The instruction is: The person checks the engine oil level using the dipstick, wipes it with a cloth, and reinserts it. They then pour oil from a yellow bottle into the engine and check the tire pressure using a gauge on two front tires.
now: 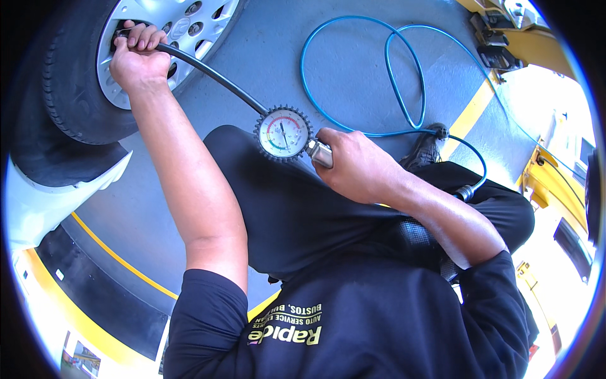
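My left hand is closed around the end of a black rubber hose, against the silver wheel rim at the upper left. The fingers and the rim hide the hose tip, so I cannot tell how it meets the valve. My right hand grips the metal handle of a tire inflator above my knees. Its round dial gauge, with a toothed black guard, faces up, and the black hose runs from it to my left hand. A black tire surrounds the rim.
A blue air hose loops over the grey floor and passes by my shoe. A metal coupling hangs near my right forearm. Yellow lift parts stand at the upper right, and a white car body panel at the left.
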Action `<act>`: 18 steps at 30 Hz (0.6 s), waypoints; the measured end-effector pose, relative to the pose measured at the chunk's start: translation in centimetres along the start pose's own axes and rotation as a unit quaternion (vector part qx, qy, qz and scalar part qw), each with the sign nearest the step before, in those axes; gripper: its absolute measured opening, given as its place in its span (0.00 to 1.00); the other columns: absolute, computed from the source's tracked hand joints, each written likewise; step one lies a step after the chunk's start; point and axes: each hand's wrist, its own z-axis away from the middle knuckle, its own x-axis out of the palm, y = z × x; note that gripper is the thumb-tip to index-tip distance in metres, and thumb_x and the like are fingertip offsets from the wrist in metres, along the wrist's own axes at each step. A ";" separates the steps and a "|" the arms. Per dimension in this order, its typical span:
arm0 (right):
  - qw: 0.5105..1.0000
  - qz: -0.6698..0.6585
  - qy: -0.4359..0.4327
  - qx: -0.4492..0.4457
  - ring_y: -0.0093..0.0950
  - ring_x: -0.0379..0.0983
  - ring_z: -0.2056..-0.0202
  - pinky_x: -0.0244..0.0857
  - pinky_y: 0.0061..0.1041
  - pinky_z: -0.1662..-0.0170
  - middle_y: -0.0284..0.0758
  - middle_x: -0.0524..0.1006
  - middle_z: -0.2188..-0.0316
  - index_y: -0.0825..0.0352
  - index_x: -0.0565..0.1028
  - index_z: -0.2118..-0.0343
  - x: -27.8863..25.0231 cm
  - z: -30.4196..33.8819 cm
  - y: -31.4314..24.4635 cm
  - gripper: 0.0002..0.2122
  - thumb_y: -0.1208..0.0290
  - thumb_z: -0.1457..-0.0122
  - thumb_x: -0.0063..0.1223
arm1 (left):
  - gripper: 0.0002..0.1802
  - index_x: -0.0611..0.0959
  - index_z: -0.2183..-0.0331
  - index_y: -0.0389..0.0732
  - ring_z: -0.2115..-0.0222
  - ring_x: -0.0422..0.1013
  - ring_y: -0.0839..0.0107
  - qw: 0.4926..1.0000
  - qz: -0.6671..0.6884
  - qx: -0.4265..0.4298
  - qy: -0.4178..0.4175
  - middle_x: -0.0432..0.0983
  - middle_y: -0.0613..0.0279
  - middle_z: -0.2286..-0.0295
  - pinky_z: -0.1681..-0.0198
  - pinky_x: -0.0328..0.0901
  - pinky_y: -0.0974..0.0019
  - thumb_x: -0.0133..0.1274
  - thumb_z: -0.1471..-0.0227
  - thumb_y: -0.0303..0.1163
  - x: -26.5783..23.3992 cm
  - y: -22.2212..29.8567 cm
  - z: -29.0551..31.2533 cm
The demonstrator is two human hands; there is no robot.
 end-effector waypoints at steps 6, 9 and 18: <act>1.000 0.007 0.003 0.005 0.55 0.79 0.60 0.73 0.49 0.53 0.57 0.81 0.67 0.75 0.75 0.59 0.0 -0.1 -0.1 0.13 0.68 0.40 0.53 | 0.21 0.76 0.67 0.38 0.82 0.51 0.78 1.000 0.008 -0.002 -0.005 0.57 0.72 0.82 0.76 0.49 0.70 0.33 0.28 0.37 -0.2 0.1 -0.3; 1.000 0.002 -0.005 0.012 0.55 0.79 0.60 0.73 0.49 0.53 0.57 0.81 0.67 0.74 0.76 0.59 -0.1 -0.1 -0.1 0.13 0.68 0.40 0.53 | 0.20 0.76 0.67 0.38 0.82 0.51 0.78 1.000 0.016 -0.004 -0.009 0.57 0.71 0.82 0.76 0.49 0.70 0.33 0.28 0.37 -0.2 0.1 -0.3; 0.999 0.000 -0.019 0.026 0.54 0.79 0.58 0.73 0.48 0.52 0.56 0.81 0.64 0.74 0.76 0.57 -0.4 0.0 -0.5 0.14 0.68 0.40 0.53 | 0.21 0.76 0.68 0.39 0.82 0.50 0.77 1.000 -0.002 0.006 0.008 0.57 0.71 0.82 0.76 0.48 0.69 0.32 0.28 0.36 0.0 0.0 -0.1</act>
